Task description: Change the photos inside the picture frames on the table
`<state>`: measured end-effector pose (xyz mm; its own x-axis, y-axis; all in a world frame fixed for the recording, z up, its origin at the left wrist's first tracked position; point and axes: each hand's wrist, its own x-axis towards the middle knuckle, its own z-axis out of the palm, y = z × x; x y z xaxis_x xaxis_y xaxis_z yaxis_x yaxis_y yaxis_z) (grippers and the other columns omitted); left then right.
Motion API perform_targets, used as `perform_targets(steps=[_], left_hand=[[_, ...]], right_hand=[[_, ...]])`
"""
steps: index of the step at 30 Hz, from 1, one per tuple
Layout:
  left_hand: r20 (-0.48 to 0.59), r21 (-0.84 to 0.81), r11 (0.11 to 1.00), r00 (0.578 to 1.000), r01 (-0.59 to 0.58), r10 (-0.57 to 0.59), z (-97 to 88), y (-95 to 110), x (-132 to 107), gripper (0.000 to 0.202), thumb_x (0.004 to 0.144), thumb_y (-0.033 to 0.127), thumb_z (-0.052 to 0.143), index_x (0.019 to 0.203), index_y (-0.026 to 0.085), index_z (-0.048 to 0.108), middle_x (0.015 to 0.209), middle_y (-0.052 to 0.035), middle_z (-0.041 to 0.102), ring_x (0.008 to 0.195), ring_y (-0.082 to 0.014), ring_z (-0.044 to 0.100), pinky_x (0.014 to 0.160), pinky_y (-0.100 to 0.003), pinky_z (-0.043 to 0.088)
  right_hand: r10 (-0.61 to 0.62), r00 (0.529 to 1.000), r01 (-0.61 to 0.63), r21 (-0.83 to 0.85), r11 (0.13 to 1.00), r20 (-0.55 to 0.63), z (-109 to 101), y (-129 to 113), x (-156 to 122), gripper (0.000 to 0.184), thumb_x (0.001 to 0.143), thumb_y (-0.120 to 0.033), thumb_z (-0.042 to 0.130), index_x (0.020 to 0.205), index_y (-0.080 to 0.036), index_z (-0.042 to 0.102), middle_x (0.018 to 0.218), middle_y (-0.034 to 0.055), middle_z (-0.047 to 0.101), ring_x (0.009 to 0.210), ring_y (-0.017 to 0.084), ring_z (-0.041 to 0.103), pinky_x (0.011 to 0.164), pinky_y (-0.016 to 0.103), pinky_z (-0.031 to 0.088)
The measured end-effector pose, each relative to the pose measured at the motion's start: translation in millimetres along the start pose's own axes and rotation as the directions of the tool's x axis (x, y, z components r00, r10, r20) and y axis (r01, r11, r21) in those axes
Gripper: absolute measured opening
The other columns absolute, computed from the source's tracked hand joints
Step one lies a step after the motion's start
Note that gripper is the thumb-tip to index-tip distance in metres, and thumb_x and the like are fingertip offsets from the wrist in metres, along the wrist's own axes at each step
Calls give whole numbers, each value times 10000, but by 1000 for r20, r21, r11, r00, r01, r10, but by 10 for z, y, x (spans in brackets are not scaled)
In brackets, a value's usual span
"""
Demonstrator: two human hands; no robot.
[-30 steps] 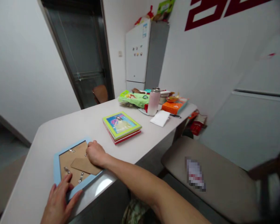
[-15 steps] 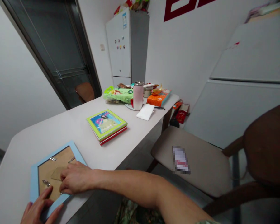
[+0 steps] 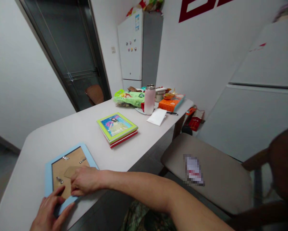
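A light blue picture frame (image 3: 48, 166) lies face down near the front edge of the white table (image 3: 69, 128). Its brown backing board with small metal clips faces up. My right hand (image 3: 85, 181) rests on the frame's near right part, fingers bent and pressed on the backing by a clip. My left hand (image 3: 49, 213) lies at the frame's near corner, fingers spread flat on the blue border. A stack of frames (image 3: 117, 128), green on top with a picture, sits further back on the table.
At the table's far end stand a pink bottle (image 3: 149, 99), a green snack bag (image 3: 129, 98), an orange box (image 3: 171, 103), a white napkin (image 3: 157, 117) and a pen. A cushioned chair (image 3: 206, 173) stands to the right. A fridge (image 3: 134, 48) is behind.
My right hand slid from the frame's far right edge down onto its near right part. My left hand stayed at the near corner. The view swung about.
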<state>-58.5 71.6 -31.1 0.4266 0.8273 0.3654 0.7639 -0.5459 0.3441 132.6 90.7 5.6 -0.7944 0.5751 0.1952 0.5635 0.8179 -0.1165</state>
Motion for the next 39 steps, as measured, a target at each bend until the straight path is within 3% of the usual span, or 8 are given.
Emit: perform_targets(steps=[4,9,16,27,32,34,36,39], left_hand=[[0,-31,1000,1000,-1,1,-38,124,-47,251,680,456,514,633,213,469,984,-59,567,879,-237,526,770,-412,435],[3,-68,996,998,58,-58,-92,246,-102,168,690,322,567,687,197,455,961,-62,554,930,-219,491,907,-454,301],[15,-159,978,991,135,-134,-148,307,-174,251,599,237,671,693,189,444,844,-14,539,836,-176,480,940,-400,242],[28,-228,964,990,140,-137,-97,221,-213,271,581,248,682,717,191,454,828,5,521,851,-172,468,956,-395,190],[19,-231,963,990,138,-138,-67,207,-232,298,553,227,701,723,182,461,851,-3,524,869,-176,465,963,-401,175],[12,-230,964,991,132,-133,-61,205,-239,312,544,218,708,731,179,462,881,-9,528,870,-176,465,968,-401,166],[0,-232,964,991,127,-130,-59,204,-248,322,542,211,709,745,175,462,902,-17,530,866,-177,467,973,-404,153],[-9,-243,962,991,128,-134,-60,206,-260,331,539,200,705,762,174,462,908,-24,531,861,-178,470,976,-407,145]], right_hand=[[-20,994,23,32,999,-107,53,-49,-34,276,761,-250,400,677,-165,649,682,28,610,713,150,495,667,265,350],[272,943,-233,202,951,-193,184,-69,228,224,771,-229,429,792,-165,642,748,47,592,734,141,490,663,248,337],[397,902,-361,204,910,-173,282,-221,590,249,763,-162,404,628,-141,613,680,65,573,684,145,476,608,248,314],[143,974,-88,283,955,-178,309,-192,616,264,768,-153,406,604,-163,613,677,27,610,696,126,483,682,243,325],[123,987,-92,276,957,-99,268,-113,636,238,750,-160,419,696,-179,650,733,34,628,745,137,516,705,234,342],[287,952,-252,259,932,-105,270,5,677,222,746,-204,433,778,-186,652,796,34,637,765,134,532,704,217,353],[478,868,-439,237,867,-138,283,161,744,242,746,-239,429,841,-181,643,842,44,642,763,136,548,684,212,362],[607,779,-574,213,790,-153,322,381,870,238,732,-250,434,800,-179,651,796,57,658,715,145,566,623,217,361]])
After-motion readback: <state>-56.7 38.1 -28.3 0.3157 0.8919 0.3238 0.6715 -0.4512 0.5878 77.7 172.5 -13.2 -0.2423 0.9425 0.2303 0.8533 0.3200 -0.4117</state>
